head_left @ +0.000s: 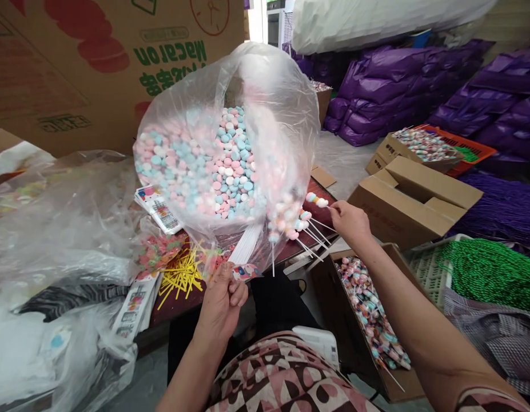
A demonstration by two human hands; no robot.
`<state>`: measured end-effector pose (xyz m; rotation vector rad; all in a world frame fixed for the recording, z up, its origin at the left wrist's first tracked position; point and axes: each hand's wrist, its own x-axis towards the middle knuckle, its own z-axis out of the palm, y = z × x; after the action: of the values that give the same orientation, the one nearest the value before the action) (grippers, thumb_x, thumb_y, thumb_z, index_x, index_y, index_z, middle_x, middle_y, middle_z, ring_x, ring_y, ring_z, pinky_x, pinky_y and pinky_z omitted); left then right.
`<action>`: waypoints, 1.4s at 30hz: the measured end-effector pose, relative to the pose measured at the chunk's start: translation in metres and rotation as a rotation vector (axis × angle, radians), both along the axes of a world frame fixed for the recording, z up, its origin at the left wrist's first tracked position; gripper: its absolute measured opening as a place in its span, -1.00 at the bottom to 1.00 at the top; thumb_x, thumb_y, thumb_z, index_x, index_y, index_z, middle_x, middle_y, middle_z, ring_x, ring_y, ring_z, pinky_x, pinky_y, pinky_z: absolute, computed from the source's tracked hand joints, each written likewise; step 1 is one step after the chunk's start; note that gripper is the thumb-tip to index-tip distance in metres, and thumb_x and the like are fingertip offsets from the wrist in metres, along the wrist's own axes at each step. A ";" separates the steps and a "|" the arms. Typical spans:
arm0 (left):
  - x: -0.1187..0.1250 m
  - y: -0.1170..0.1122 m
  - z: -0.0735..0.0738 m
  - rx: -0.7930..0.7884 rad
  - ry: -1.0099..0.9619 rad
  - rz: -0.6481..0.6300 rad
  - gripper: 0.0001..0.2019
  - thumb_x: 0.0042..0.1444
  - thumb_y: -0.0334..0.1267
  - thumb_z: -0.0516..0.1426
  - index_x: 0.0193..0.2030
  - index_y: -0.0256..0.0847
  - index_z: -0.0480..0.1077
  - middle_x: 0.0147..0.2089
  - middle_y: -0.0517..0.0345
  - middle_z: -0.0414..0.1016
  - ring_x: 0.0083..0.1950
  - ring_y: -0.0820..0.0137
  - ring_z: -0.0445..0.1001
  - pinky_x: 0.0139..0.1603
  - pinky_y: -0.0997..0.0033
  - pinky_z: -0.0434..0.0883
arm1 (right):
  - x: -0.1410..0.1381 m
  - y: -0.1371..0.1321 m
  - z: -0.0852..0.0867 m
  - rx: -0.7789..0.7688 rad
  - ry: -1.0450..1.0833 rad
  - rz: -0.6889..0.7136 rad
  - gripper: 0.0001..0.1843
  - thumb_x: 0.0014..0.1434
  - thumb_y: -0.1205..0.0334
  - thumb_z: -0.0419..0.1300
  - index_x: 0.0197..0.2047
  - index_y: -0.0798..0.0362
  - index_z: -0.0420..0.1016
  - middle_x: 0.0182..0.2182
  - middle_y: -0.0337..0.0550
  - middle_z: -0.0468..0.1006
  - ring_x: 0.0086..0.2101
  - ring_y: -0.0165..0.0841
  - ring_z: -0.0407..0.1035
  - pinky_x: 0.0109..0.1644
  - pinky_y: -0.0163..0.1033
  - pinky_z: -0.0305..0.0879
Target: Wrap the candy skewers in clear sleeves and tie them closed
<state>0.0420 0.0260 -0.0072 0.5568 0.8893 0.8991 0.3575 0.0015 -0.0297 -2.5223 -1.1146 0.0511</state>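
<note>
My right hand [350, 223] is closed on the white stick of a candy skewer [317, 200], whose white and yellow pieces point left. Below it, several more candy skewers [302, 222] rest at the table edge with their sticks toward me. My left hand [225, 289] pinches a small clear printed wrapper [244, 271] at the table's front edge. Just behind that wrapper lies a sheaf of white sticks [247, 245]. A large clear plastic bag [269, 86] stands open ahead, holding pink, white and blue candies [232, 166]. Yellow twist ties [181, 272] lie left of my left hand.
Stacked printed wrappers [159, 212] lie beside the bag. A cardboard box of wrapped candy skewers [371, 309] stands on the floor below my right forearm. Farther right are another carton [414, 200], green twisted strands [491, 274] and purple sacks [397, 86]. A tall Macaron carton [97, 74] stands behind.
</note>
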 end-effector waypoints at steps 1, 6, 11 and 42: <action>0.000 0.001 0.000 0.003 -0.008 0.009 -0.53 -0.14 -0.04 0.38 -0.42 -0.19 0.16 -0.64 0.46 0.09 -0.73 0.70 0.00 -0.70 0.65 0.03 | 0.001 -0.007 0.001 0.019 0.001 -0.018 -0.67 0.24 0.14 0.03 -0.14 0.09 0.56 -0.30 0.06 0.63 -0.26 -0.14 0.48 -0.19 -0.14 0.26; -0.002 0.005 0.000 -0.010 -0.040 0.046 -0.53 -0.08 -0.07 0.35 -0.43 -0.18 0.10 -0.64 0.45 0.10 -0.71 0.69 0.02 -0.68 0.65 0.06 | -0.005 -0.053 -0.002 0.241 0.157 -0.011 -0.71 0.21 0.07 0.05 -0.29 0.07 0.51 -0.47 -0.15 0.57 -0.42 -0.30 0.45 -0.29 -0.23 0.31; -0.008 0.008 -0.002 -0.018 -0.075 0.081 -0.51 -0.12 -0.09 0.38 -0.39 -0.16 0.10 -0.64 0.47 0.10 -0.71 0.68 0.01 -0.67 0.65 0.02 | -0.035 -0.093 0.003 0.560 0.578 0.045 -0.74 0.09 0.01 0.23 -0.34 0.04 0.49 -0.53 -0.25 0.48 -0.54 -0.41 0.33 -0.45 -0.31 0.28; -0.039 0.001 -0.020 0.367 0.160 0.102 -0.63 0.02 0.08 0.24 -0.38 -0.17 0.26 -0.55 0.37 0.12 -0.61 0.62 0.04 -0.65 0.57 0.03 | -0.108 -0.090 0.045 0.272 0.266 0.653 -0.79 0.13 0.00 0.21 -0.29 -0.11 0.62 -0.47 -0.22 0.65 -0.49 -0.29 0.52 -0.40 -0.27 0.45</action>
<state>0.0031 0.0270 -0.0268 0.9161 0.9075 1.1321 0.2495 -0.0883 0.0150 -1.7684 -1.6446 0.3682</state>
